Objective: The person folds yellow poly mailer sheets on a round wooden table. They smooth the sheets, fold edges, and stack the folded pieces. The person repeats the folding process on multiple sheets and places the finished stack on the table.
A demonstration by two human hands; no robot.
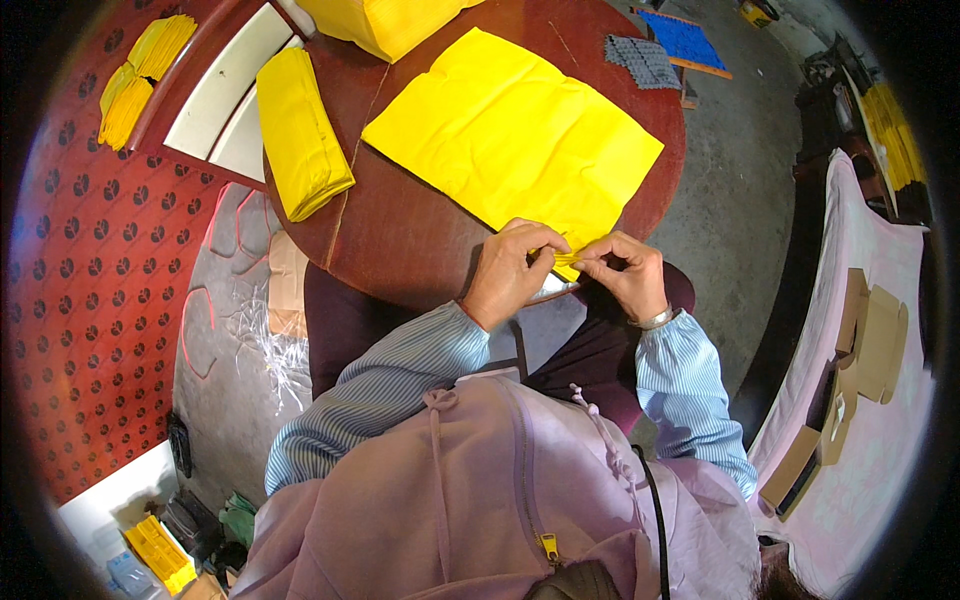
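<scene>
A wide, creased yellow cloth [515,130] lies flat on the round reddish-brown table [420,245], its near corner reaching the table's front edge. At that corner my left hand [515,268] pinches the gathered cloth between thumb and fingers. Just to its right, my right hand [630,275] pinches the same bunched bit, fingertips almost meeting those of the left. Whether anything small sits between the fingertips is hidden. A folded stack of yellow cloth [303,135] rests at the table's left side.
Another yellow pile [390,25] stands at the table's far edge, with a grey textured mat [640,62] at far right. Opened cardboard boxes [875,345] lie on a pink-covered surface to the right. White strings [275,345] litter the floor at left.
</scene>
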